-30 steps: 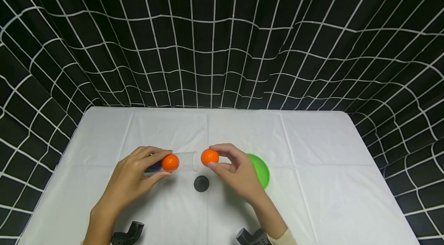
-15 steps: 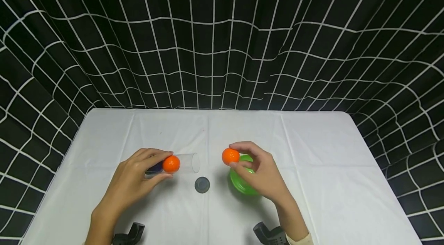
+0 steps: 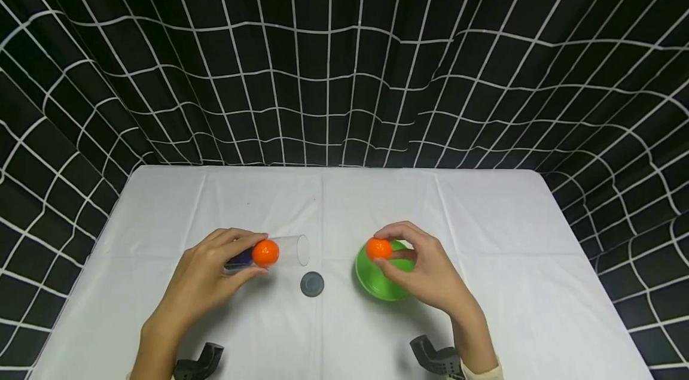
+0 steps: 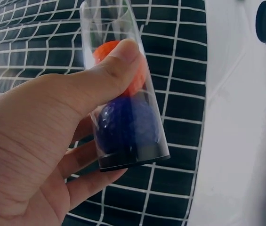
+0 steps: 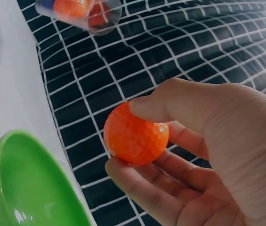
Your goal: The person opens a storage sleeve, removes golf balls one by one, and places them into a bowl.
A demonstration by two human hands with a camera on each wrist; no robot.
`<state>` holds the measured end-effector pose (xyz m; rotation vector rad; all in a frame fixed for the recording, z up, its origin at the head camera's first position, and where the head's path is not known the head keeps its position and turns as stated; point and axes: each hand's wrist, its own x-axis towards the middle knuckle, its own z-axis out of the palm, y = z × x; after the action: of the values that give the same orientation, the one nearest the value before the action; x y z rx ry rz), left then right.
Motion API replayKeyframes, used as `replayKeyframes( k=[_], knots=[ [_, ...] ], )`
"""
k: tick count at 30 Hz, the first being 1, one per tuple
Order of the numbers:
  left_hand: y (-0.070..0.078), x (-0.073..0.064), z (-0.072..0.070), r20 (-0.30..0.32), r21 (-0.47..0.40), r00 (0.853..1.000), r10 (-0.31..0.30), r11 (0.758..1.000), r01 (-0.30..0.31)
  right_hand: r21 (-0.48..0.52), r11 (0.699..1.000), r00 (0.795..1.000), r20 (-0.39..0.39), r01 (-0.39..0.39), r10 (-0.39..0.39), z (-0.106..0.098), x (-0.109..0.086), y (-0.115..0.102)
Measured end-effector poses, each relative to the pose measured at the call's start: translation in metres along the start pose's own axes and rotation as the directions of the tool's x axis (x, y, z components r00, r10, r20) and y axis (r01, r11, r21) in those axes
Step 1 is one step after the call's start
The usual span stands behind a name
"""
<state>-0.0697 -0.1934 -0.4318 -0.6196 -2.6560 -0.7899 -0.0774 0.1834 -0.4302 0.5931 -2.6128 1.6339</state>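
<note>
My left hand grips a clear tube between thumb and fingers, tilted on its side with its open end to the right. Inside it sit a blue ball at the dark-capped end and an orange ball beside that. A second orange ball, dimpled like a golf ball, is pinched by my right hand between thumb and fingertips. That hand hovers above a green bowl, covering part of it. No ball shows in the visible part of the bowl.
A dark round cap lies flat on the white tablecloth, between the tube and the bowl. Behind the table hangs a black curtain with a white grid. A dark wrist mount sits at my right wrist.
My right hand has carried its orange ball rightward, from near the tube's open end to above the green bowl. The left hand with the tube has hardly moved.
</note>
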Motion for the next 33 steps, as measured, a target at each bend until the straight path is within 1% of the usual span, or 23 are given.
replayKeyframes(
  k=[7, 12, 20, 26, 30, 33],
  knots=[
    [-0.001, 0.001, 0.000, 0.007, -0.004, 1.000, 0.003, 1.000, -0.003, -0.136, 0.990, 0.999, 0.029, -0.024, 0.028, 0.000, 0.001, 0.009],
    [-0.001, 0.002, -0.002, 0.011, -0.008, 1.000, -0.002, 1.000, 0.002, -0.172, 0.984, 0.998, 0.049, -0.040, 0.049, 0.001, 0.003, 0.013],
    [-0.001, 0.000, -0.002, 0.009, -0.017, 1.000, -0.011, 1.000, 0.011, -0.243, 0.970, 0.994, 0.098, -0.026, 0.052, 0.004, 0.001, 0.017],
    [0.000, -0.001, 0.000, 0.006, -0.027, 1.000, -0.007, 1.000, 0.007, -0.300, 0.954, 0.994, 0.102, -0.004, 0.036, 0.004, -0.001, 0.016],
    [0.001, -0.001, 0.000, 0.009, -0.025, 1.000, 0.000, 1.000, 0.000, -0.342, 0.940, 0.993, 0.108, -0.008, 0.047, 0.003, -0.002, 0.014],
    [0.002, 0.000, 0.000, 0.010, -0.021, 1.000, 0.009, 1.000, -0.009, -0.372, 0.928, 0.995, 0.080, -0.018, 0.051, 0.003, -0.002, 0.011]
  ],
)
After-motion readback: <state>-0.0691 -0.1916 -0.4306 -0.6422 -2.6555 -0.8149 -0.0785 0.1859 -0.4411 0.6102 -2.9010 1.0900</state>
